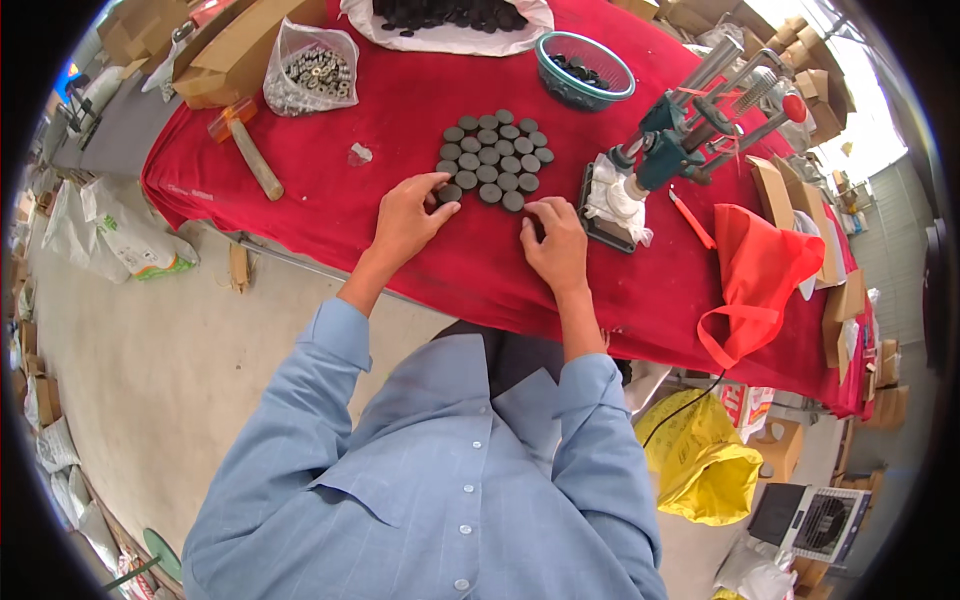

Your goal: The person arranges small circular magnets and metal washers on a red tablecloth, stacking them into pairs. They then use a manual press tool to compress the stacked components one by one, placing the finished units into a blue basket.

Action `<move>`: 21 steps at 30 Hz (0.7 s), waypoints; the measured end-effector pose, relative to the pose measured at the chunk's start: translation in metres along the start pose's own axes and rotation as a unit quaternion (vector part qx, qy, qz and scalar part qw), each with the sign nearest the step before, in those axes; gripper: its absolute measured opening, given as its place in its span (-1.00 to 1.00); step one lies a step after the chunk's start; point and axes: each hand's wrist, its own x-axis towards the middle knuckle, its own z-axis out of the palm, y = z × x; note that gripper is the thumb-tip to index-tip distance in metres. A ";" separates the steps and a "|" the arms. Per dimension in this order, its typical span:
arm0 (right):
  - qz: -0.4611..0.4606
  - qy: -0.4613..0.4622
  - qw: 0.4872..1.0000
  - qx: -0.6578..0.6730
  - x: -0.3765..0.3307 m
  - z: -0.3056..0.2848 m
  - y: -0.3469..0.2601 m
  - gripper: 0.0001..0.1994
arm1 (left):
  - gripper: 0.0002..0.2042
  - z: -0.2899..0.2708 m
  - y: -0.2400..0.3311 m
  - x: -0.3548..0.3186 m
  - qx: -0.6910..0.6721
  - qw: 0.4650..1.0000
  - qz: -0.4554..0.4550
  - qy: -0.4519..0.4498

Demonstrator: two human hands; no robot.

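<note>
Several dark round discs (493,158) lie packed in neat rows on the red cloth of the table (400,90). My left hand (410,215) rests at the cluster's near left corner, its fingertips touching a disc at that edge. At the near right corner, my right hand (555,240) lies curled on the cloth with a dark disc under its fingers. Both sleeves are light blue.
A small bench press (680,135) stands right of the discs. A green bowl (584,68) and a white bag (450,20) at the back hold more discs. A clear bag of metal parts (315,72), a mallet (250,150), cardboard boxes, a red bag (760,275) and a pen (690,220) surround them.
</note>
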 end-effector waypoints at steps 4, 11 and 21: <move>0.010 -0.005 1.000 0.005 0.002 0.012 -0.004 -0.71 | -0.44 -0.005 -0.003 -0.008 -0.031 0.998 -0.050 0.007; 0.128 -0.035 0.991 0.004 0.006 0.016 -0.008 -0.70 | -0.44 -0.002 0.009 -0.010 -0.023 0.997 -0.072 0.007; 0.232 -0.099 0.935 0.249 -0.015 -0.088 0.013 -0.80 | -0.35 0.091 0.108 0.046 -0.157 0.985 -0.033 -0.059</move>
